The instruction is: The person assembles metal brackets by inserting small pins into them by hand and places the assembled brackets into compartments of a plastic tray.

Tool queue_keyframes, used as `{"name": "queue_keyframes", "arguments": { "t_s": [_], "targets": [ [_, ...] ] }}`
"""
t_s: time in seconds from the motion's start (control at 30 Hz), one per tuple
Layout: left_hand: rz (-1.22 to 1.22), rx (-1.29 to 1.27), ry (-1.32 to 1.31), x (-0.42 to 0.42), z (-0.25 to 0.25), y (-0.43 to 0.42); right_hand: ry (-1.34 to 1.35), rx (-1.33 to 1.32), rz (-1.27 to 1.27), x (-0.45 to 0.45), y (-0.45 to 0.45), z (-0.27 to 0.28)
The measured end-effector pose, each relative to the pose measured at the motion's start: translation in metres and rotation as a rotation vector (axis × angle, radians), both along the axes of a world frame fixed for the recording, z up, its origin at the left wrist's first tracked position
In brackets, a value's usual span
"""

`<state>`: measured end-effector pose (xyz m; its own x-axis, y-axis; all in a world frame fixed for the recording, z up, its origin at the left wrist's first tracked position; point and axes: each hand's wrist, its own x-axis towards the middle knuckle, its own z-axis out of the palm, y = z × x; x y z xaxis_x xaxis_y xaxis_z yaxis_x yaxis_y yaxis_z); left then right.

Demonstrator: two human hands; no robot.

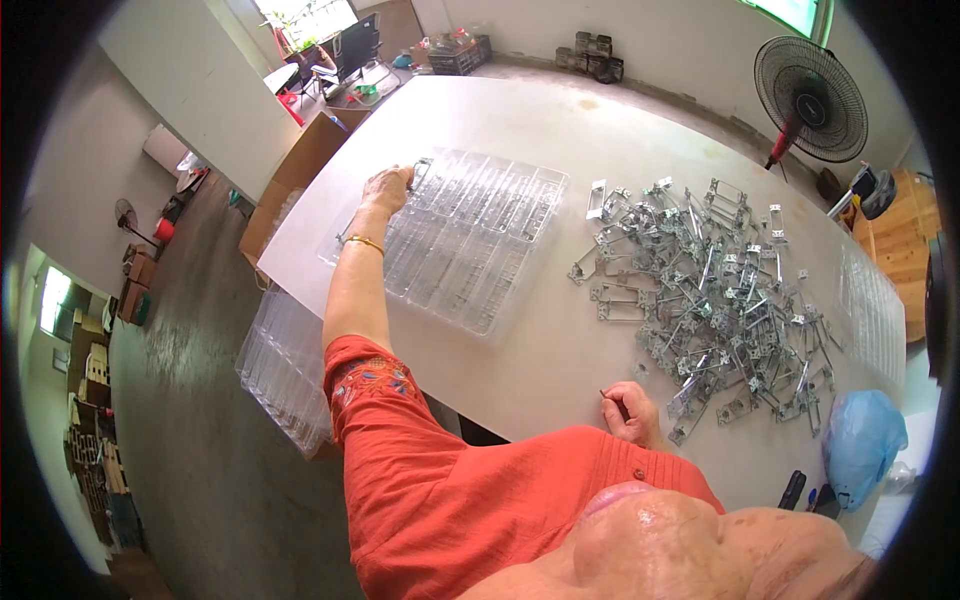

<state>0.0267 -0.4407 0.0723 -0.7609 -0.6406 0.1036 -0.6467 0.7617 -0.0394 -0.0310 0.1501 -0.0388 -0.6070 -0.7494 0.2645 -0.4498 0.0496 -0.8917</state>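
Note:
My left hand (388, 190) is stretched out to the far left corner of a clear plastic tray (480, 225), its fingers closed on a small metal bracket (422, 172). The tray has long narrow compartments and lies on the pale table (540, 370). Close to the table's near edge, my right hand (632, 412) is curled, with a small dark thin piece (604, 394) pinched at its fingertips. To its upper right spreads a large loose pile of metal brackets (710, 290).
More clear trays (285, 370) stand beside the table at the left, near a cardboard box (300, 165). At the right are another clear tray (872, 310), a blue plastic bag (862, 445) and a black object (792, 490). A fan (810, 105) stands behind the table.

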Motion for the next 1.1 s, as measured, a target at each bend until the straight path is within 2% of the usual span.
{"name": "queue_keyframes", "arguments": {
  "t_s": [0.63, 0.83, 1.0, 1.1],
  "targets": [
    [-0.063, -0.2, 0.063, 0.006, -0.017, -0.002, -0.018, 0.035, -0.023, 0.002, 0.0, -0.001],
    [-0.03, -0.175, -0.005, 0.0, -0.013, 0.004, -0.018, 0.041, -0.017, 0.001, 0.0, 0.001],
    [-0.05, -0.236, 0.072, 0.005, -0.033, -0.013, 0.007, 0.016, -0.013, 0.001, 0.002, -0.008],
    [-0.061, -0.276, 0.115, 0.005, -0.027, -0.013, 0.016, -0.013, -0.017, 0.0, 0.0, -0.004]
  ]
}}
